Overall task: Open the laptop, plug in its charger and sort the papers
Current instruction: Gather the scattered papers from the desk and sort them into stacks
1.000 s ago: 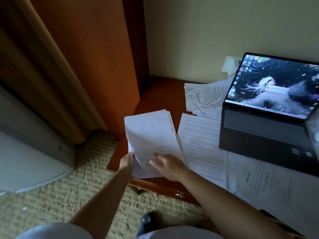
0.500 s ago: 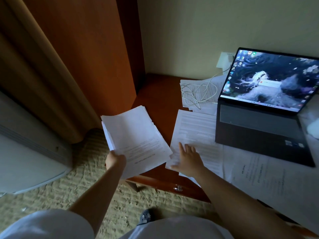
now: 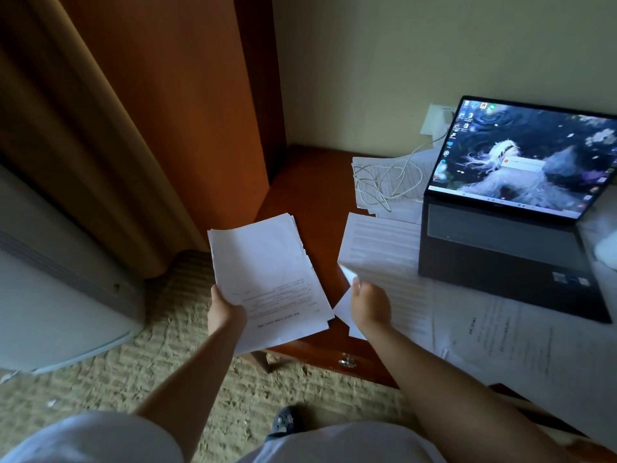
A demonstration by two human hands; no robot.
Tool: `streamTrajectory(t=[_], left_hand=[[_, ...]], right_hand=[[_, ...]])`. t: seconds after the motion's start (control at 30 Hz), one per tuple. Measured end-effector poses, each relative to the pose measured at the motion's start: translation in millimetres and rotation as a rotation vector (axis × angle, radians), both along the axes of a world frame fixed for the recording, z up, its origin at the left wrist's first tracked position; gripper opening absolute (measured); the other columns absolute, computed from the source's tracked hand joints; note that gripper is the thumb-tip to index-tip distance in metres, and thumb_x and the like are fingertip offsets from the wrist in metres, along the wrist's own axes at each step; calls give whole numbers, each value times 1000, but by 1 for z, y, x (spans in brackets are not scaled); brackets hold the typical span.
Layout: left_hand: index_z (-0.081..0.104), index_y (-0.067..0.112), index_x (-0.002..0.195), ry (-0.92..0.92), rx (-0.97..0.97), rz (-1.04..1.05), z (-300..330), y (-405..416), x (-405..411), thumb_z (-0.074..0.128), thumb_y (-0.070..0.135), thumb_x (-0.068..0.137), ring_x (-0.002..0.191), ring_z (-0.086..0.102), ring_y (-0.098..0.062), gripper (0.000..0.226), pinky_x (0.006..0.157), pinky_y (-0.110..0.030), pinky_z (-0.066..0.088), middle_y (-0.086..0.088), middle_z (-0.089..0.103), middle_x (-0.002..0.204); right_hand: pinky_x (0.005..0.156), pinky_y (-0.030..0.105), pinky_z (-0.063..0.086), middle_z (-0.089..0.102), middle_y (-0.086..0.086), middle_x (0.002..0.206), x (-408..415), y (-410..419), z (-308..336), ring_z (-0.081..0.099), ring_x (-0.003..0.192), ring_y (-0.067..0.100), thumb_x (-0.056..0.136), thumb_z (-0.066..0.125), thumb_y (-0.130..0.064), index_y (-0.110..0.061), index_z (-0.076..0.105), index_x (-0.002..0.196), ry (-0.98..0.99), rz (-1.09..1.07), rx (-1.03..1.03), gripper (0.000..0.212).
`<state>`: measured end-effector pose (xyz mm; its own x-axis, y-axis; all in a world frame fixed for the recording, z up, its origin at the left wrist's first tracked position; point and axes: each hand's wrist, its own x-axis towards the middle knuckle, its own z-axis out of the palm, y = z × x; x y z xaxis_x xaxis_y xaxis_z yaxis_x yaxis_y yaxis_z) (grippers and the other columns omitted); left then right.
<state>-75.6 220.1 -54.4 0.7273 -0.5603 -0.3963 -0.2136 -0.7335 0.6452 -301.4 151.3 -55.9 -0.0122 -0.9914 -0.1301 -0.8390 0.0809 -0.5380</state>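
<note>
the left hand (image 3: pixel 224 310) grips a stack of papers (image 3: pixel 267 279) over the table (image 3: pixel 300 185) edge, while the right hand (image 3: pixel 369 304) pinches a loose sheet (image 3: pixel 380 259) beside the open laptop (image 3: pixel 507 235). that one-corner pinch could let the sheet crease or slip, and the uneven stack could spill to the floor.

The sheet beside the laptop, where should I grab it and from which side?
Pinch the sheet at its near left corner, coming from the desk's front edge. That corner already curls up at the right hand, while the far side lies flat against the laptop.
</note>
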Motion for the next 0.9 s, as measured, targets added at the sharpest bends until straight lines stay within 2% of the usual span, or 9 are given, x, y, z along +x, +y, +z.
streamTrajectory(t=[0.07,0.17,0.33,0.43,0.47,0.57,0.7,0.8,0.9], left_hand=[[43,19,129,23,-40,-2,-2,-1,-1,37,-4,81,99,54,-35,53,81,-42,44,-14,57,111],[48,23,127,106,-97,-25,-6,-3,-5,35,-8,82,97,53,-29,56,76,-36,42,-6,56,105],[53,24,128,310,-107,-53,-12,-7,-7,37,-11,82,95,55,-29,60,77,-36,47,-8,60,107],[63,22,112,459,-172,27,-16,-8,0,47,11,91,101,61,-33,29,89,-46,52,-10,65,110],[66,22,109,524,-190,76,-20,-9,3,48,22,93,103,62,-33,24,91,-49,51,-11,66,113],[66,18,110,601,-197,103,-20,-10,4,43,31,98,97,64,-31,29,84,-44,53,-14,66,109],[63,8,109,709,-224,151,-9,-11,-3,42,30,100,83,64,-29,31,70,-36,53,-15,67,94],[66,9,96,719,-179,184,-11,-12,-2,45,32,98,86,64,-32,31,83,-45,53,-16,68,90],[66,14,90,549,-116,57,-17,-16,-4,49,11,89,93,64,-36,18,86,-47,54,-17,68,98]], right_hand=[[58,24,31,53,0,66,9,-1,10,59,69,22,103,30,-27,-2,62,89,-86,-75,-127,43],[62,26,37,64,8,83,30,4,21,62,80,26,102,32,-26,-4,63,102,-168,114,-144,38],[79,30,45,66,9,108,71,24,22,61,96,25,103,31,-35,-12,58,125,-241,516,125,41],[76,30,41,63,3,87,79,30,7,58,77,17,102,30,-39,-17,63,108,-269,583,350,40],[75,30,41,62,3,86,79,31,4,57,76,17,102,28,-40,-14,62,112,-251,592,361,44],[87,29,45,61,9,124,82,31,-2,58,109,23,102,25,-42,-15,48,136,-244,622,299,49],[101,37,41,55,5,135,91,28,1,51,121,23,102,28,-39,-19,49,136,-257,695,306,44],[109,36,32,43,2,145,92,26,0,41,130,22,99,42,-36,-21,46,138,-202,834,370,42],[109,37,35,39,-1,145,84,25,-2,38,132,19,78,71,-45,-21,38,142,-339,720,607,76]])
